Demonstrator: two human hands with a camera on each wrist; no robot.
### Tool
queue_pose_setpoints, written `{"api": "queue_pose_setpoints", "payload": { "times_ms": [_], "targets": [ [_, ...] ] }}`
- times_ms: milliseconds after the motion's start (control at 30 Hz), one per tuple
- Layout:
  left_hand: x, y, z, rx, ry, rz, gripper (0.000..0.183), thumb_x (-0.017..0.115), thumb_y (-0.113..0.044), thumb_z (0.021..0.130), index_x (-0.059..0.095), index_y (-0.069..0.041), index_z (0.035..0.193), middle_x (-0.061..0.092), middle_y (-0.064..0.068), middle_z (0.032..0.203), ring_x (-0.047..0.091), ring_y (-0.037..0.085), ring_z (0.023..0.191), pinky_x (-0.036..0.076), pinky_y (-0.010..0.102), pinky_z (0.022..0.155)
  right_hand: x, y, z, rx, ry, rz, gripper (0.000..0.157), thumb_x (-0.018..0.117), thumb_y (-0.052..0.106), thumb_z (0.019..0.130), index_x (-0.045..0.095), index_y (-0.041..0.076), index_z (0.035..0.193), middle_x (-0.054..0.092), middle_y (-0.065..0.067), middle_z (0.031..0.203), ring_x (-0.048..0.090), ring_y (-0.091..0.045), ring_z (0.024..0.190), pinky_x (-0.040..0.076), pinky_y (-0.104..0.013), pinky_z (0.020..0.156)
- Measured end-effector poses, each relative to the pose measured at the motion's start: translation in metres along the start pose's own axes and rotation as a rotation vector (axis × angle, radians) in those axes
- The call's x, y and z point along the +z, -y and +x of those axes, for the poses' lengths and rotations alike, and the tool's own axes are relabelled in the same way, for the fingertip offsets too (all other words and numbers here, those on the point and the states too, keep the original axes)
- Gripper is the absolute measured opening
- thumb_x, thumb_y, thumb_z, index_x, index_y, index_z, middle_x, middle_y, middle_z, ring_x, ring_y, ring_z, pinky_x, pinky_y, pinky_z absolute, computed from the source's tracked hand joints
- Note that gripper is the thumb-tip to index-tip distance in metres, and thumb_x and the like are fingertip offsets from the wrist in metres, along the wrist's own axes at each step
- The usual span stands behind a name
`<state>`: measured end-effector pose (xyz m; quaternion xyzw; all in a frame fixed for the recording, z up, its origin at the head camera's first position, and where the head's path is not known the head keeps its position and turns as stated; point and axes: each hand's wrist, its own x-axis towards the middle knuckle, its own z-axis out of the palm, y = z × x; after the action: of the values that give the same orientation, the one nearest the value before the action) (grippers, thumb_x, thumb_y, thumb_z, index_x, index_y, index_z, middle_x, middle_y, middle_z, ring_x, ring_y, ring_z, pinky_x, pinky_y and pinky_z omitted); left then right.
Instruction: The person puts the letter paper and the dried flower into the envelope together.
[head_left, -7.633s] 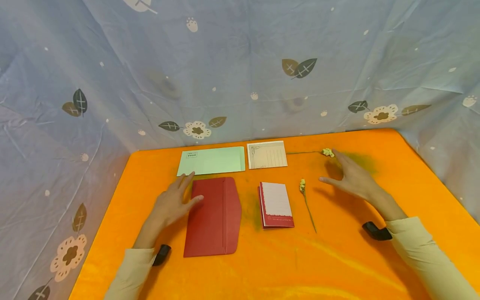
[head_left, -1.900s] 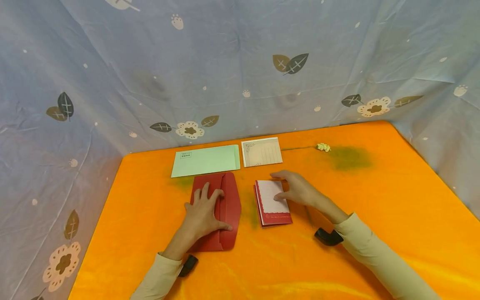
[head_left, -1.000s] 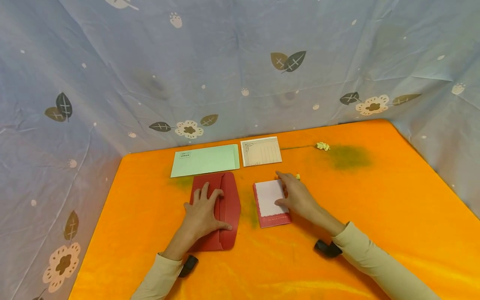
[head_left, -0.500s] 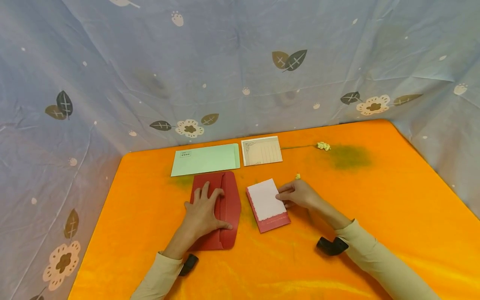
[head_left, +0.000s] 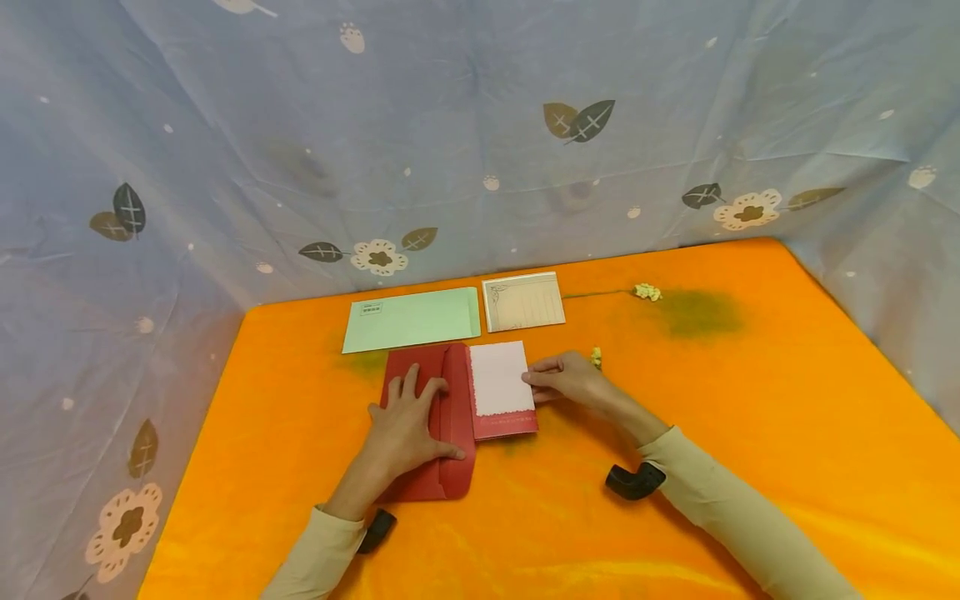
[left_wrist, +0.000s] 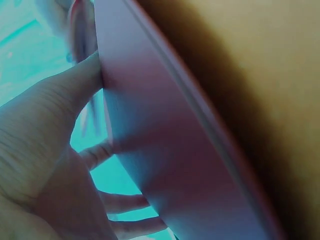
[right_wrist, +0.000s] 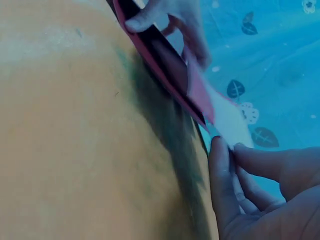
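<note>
My left hand (head_left: pixel 403 429) rests on the red envelope (head_left: pixel 454 400), its fingers spread over the body and the thumb beside the flap on the right. In the left wrist view, several fingertips (left_wrist: pixel 142 201) touch the envelope's face. My right hand (head_left: pixel 573 379) pinches the right edge of a folded red-and-white card (head_left: pixel 501 379) between thumb and fingers. The card's left edge overlaps the envelope's flap side. In the right wrist view, the envelope gapes along its mouth, with the card's end right at that gap.
Behind lie a pale green envelope (head_left: pixel 412 321) and a cream lined card (head_left: pixel 525 302). One dried yellow flower (head_left: pixel 647 292) lies at the back right; another flower (head_left: pixel 596 358) is partly hidden behind my right hand. A patterned curtain (head_left: pixel 480 150) encloses the orange-covered table (head_left: pixel 675 500).
My right hand came from the back flower to the folded card, gripped it, and moved it left to the envelope. My left hand moved onto the red envelope and has since stayed there.
</note>
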<state>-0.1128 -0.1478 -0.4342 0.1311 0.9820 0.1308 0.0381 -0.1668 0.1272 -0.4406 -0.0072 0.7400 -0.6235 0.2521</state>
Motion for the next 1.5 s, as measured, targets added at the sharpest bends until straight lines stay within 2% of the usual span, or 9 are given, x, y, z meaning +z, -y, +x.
{"api": "queue_pose_setpoints", "payload": {
  "times_ms": [167,500,833,1133,1500],
  "targets": [
    [0.000,0.001,0.001,-0.013,0.000,-0.003,0.095,0.088,-0.062,0.055,0.047,-0.023,0.131,0.025,0.024,0.154,0.028,0.046,0.134,0.034,0.080,0.084,0.010,0.003,0.007,-0.005,-0.043,0.057,0.039,0.064,0.010,0.095,0.058,-0.015,0.123,0.070,-0.021,0.104,0.073,-0.017,0.076,0.057,-0.033,0.077],
    [-0.001,0.002,0.001,-0.013,0.009,0.016,0.097,0.086,-0.066,0.054,0.046,-0.023,0.132,0.024,0.025,0.154,0.028,0.046,0.133,0.036,0.078,0.084,0.039,0.006,0.016,0.002,-0.110,0.021,0.026,0.068,0.005,0.091,0.067,-0.016,0.107,0.071,-0.016,0.080,0.069,-0.013,0.062,0.058,-0.030,0.064],
    [0.000,0.003,0.000,-0.001,-0.010,0.014,0.097,0.085,-0.067,0.052,0.046,-0.023,0.130,0.024,0.025,0.154,0.029,0.046,0.132,0.037,0.077,0.082,0.047,0.011,0.017,0.023,-0.120,-0.002,0.020,0.067,0.006,0.091,0.070,-0.014,0.093,0.065,-0.010,0.064,0.064,-0.012,0.051,0.056,-0.026,0.056],
    [0.002,0.001,0.001,-0.009,-0.019,0.020,0.098,0.084,-0.069,0.052,0.046,-0.022,0.130,0.025,0.026,0.153,0.030,0.047,0.132,0.036,0.078,0.082,0.057,0.012,0.020,0.031,-0.098,0.004,0.021,0.070,0.009,0.090,0.071,-0.012,0.094,0.066,-0.008,0.064,0.064,-0.010,0.051,0.056,-0.026,0.057],
    [0.002,0.001,0.000,-0.013,-0.011,0.031,0.100,0.084,-0.069,0.053,0.046,-0.021,0.133,0.024,0.026,0.154,0.029,0.047,0.132,0.036,0.078,0.083,0.068,0.011,0.027,-0.035,-0.082,0.036,0.017,0.070,0.001,0.088,0.072,-0.013,0.097,0.072,-0.020,0.078,0.069,-0.014,0.059,0.057,-0.028,0.059]
  ]
}}
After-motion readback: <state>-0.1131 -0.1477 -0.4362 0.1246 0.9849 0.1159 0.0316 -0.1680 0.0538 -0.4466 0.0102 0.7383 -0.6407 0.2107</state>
